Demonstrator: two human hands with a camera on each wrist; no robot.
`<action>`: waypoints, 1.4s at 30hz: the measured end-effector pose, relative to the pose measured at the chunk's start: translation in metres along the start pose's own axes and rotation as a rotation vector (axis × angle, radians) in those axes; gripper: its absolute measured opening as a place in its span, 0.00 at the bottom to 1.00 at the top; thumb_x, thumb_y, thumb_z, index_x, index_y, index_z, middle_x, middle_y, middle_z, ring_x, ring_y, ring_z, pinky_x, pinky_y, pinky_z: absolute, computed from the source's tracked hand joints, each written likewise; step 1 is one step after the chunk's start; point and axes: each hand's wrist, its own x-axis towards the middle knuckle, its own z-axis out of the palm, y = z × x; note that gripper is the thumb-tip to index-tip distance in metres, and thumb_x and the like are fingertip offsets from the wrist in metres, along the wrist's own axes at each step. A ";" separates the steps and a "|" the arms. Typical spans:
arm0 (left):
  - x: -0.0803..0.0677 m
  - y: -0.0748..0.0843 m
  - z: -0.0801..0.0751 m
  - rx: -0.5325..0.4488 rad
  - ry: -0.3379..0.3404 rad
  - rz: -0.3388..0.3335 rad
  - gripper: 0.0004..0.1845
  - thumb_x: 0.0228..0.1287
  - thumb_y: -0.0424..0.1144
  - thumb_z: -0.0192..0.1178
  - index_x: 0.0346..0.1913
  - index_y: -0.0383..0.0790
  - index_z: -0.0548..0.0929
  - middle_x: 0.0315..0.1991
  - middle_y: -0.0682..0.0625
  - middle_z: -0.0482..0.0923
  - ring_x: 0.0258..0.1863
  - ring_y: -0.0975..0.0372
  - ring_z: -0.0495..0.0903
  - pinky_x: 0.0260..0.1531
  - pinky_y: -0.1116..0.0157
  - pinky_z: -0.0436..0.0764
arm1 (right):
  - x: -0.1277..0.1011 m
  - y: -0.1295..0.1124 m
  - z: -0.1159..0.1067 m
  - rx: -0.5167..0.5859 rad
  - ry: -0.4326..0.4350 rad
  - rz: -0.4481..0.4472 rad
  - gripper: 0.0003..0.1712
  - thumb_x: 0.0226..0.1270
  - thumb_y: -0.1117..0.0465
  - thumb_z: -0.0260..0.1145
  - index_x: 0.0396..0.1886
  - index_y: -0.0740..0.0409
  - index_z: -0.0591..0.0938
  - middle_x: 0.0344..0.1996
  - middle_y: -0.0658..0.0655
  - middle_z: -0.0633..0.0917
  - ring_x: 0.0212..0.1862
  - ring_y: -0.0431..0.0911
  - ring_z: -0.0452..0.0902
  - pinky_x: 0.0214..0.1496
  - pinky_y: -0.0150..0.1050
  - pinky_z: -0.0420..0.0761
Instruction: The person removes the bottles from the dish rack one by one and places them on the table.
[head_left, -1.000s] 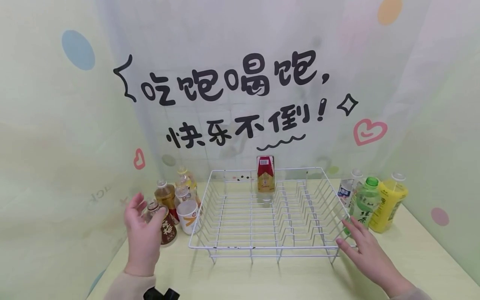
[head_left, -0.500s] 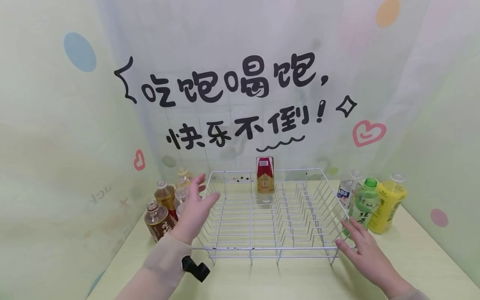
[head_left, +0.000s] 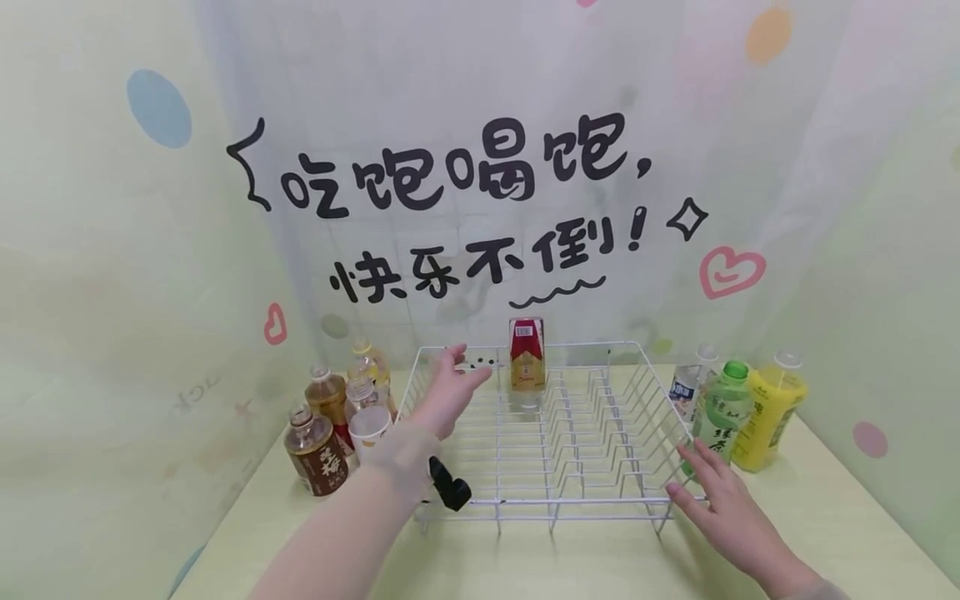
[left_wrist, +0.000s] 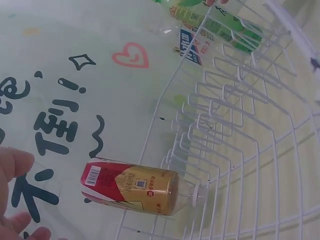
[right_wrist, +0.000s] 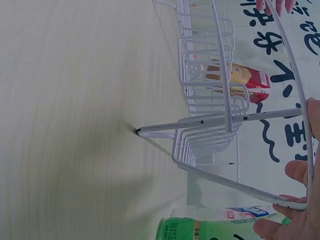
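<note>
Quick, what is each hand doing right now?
Left hand: open, holding nothing, over the wire rack.
Right hand: open, fingers at the rack's corner.

Soft, even light fills the head view, bright and without hard glare; the pale backdrop (head_left: 480,125) looks slightly washed out near the top. Shadows are faint: a dim smear lies on the table (head_left: 600,558) under the rack (head_left: 555,500). The head view bends outward at its edges, so the side walls curve. Its focus is fair, though the left hand (head_left: 450,387) is a little smeared. The left wrist view is tilted and soft, with fingers (left_wrist: 12,165) at its edge out of focus. In the right wrist view the rack's foot throws a diffuse grey shadow on the table (right_wrist: 75,100), and the nearby bottle (right_wrist: 200,230) is blurred.
</note>
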 end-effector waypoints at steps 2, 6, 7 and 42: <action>0.009 -0.001 0.008 0.004 0.001 -0.025 0.41 0.61 0.49 0.64 0.73 0.45 0.56 0.71 0.43 0.54 0.67 0.48 0.59 0.62 0.48 0.67 | -0.001 0.001 0.000 -0.002 0.006 -0.003 0.39 0.72 0.41 0.54 0.71 0.62 0.62 0.72 0.72 0.52 0.66 0.75 0.51 0.52 0.76 0.62; 0.026 -0.004 0.024 0.026 0.010 -0.067 0.40 0.61 0.49 0.64 0.72 0.45 0.57 0.72 0.43 0.55 0.66 0.47 0.62 0.62 0.47 0.67 | -0.001 0.002 0.000 -0.002 0.017 -0.012 0.36 0.72 0.43 0.55 0.71 0.60 0.64 0.72 0.72 0.52 0.66 0.75 0.51 0.51 0.76 0.62; 0.030 -0.005 0.028 0.027 0.011 -0.078 0.40 0.62 0.48 0.64 0.72 0.45 0.57 0.72 0.43 0.55 0.66 0.47 0.62 0.62 0.46 0.67 | -0.001 0.002 0.000 0.000 0.017 -0.012 0.36 0.72 0.43 0.55 0.71 0.60 0.65 0.72 0.72 0.52 0.66 0.75 0.51 0.52 0.76 0.62; 0.104 -0.054 0.087 -0.095 0.056 -0.270 0.44 0.58 0.48 0.68 0.72 0.40 0.56 0.70 0.38 0.58 0.68 0.47 0.61 0.66 0.47 0.62 | 0.002 0.002 0.004 -0.014 0.046 0.009 0.33 0.71 0.44 0.57 0.69 0.57 0.69 0.72 0.70 0.54 0.65 0.74 0.55 0.50 0.74 0.68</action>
